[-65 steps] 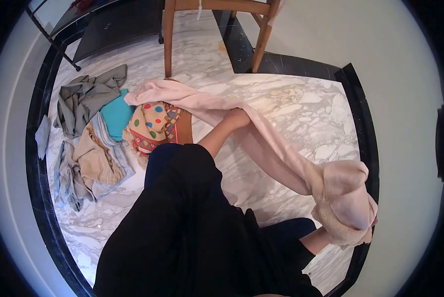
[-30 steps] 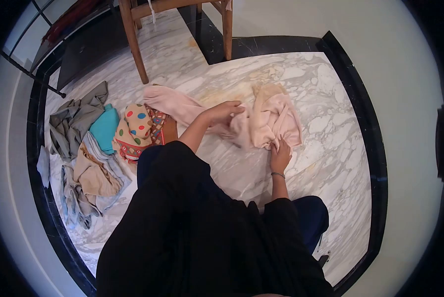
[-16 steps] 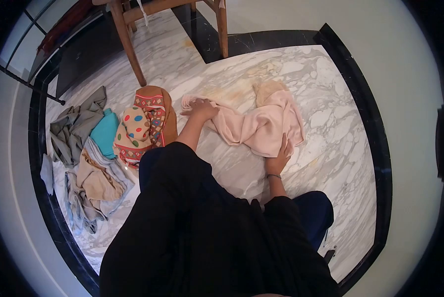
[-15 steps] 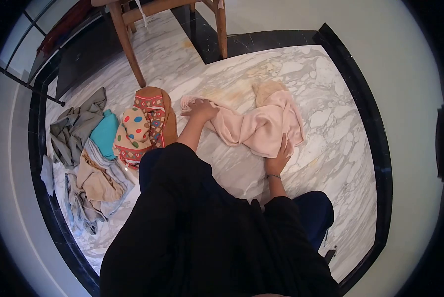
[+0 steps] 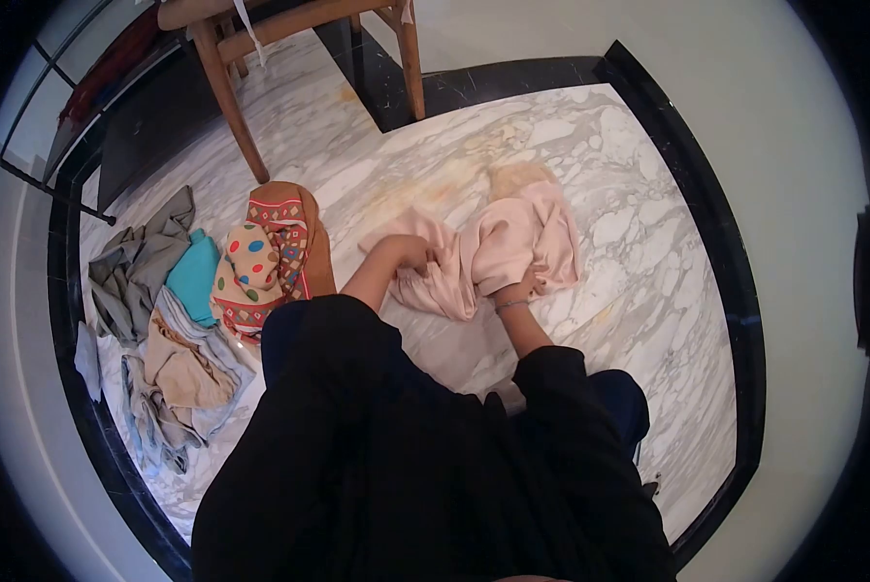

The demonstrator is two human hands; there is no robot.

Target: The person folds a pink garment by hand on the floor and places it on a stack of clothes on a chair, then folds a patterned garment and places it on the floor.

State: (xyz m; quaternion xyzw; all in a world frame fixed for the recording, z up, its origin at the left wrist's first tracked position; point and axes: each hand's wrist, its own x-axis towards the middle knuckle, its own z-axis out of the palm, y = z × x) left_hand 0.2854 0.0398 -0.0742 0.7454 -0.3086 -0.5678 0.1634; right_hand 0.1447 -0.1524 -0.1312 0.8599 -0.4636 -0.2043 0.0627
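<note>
A crumpled pale pink cloth [image 5: 512, 233] lies on the marble floor in front of me, with a beige, fuzzy-looking part [image 5: 520, 177] at its far end. My left hand [image 5: 413, 254] grips the cloth's left portion, its fingers curled into the folds. At the near edge of the right portion, my right hand [image 5: 526, 285] has its fingers bent around the fabric. A fold covers part of that hand, so some of its fingers are hidden. A thin bracelet [image 5: 512, 305] circles my right wrist.
Left of my knee lies a brown patterned cloth bundle [image 5: 252, 262] with coloured dots. Beyond it are grey-green [image 5: 142, 267], teal [image 5: 195, 278] and beige [image 5: 187, 364] cloths. A wooden chair [image 5: 226, 102] stands ahead; a black border [image 5: 721, 252] and walls edge the floor.
My left hand has moved nearer to me and right, drawing the pink cloth's left end inward and bunching it. My right hand has shifted left, partly under a fold. The view has shifted slightly.
</note>
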